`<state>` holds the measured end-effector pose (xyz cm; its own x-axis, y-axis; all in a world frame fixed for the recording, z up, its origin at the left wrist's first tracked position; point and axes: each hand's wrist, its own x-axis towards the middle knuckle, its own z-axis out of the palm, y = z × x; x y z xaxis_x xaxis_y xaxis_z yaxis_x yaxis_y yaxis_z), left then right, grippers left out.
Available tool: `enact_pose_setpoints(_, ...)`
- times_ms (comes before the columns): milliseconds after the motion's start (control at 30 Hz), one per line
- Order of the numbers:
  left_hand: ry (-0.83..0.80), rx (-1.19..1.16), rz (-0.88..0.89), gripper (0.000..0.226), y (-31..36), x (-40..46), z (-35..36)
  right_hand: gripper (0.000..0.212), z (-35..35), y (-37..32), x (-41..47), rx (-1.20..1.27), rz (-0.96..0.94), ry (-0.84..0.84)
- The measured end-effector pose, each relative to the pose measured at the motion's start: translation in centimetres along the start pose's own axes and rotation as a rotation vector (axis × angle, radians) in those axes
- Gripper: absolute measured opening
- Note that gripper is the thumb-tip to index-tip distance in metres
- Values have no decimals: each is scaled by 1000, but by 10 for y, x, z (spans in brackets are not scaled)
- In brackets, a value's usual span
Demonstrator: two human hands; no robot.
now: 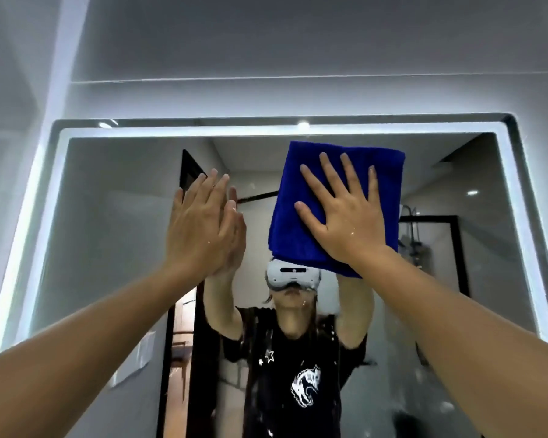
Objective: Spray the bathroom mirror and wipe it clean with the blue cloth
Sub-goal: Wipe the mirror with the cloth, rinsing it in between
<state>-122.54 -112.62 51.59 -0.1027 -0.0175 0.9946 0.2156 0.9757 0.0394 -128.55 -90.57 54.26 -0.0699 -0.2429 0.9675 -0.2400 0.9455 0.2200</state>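
Spraying looks done and wiping is under way: the right hand [345,216], fingers spread flat, presses the blue cloth [332,203] high on the mirror [114,216], the left hand [200,222] open against the glass, droplets seemingly remaining lower down.

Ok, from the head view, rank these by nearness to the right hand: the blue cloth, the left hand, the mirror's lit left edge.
1. blue cloth: directly under the right hand, pressed flat on the mirror.
2. left hand: to the left, fingers straight against the glass.
3. lit left edge: farthest, at the mirror's left border.
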Motion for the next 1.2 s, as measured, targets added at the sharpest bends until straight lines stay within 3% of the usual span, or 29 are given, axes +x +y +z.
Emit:
enact_pose_setpoints(433,-57,-99,160,53,-38,3,-5,65,-3,-15,-25,-13,120,-57)
enact_pose_setpoints(767,-27,-87,80,57,-52,3,-22,66,2,-40,40,27,151,-8)
enact_pose_setpoints(1200,-42,-25,-38,60,-45,-12,-27,66,10,-75,5,25,-113,-37)
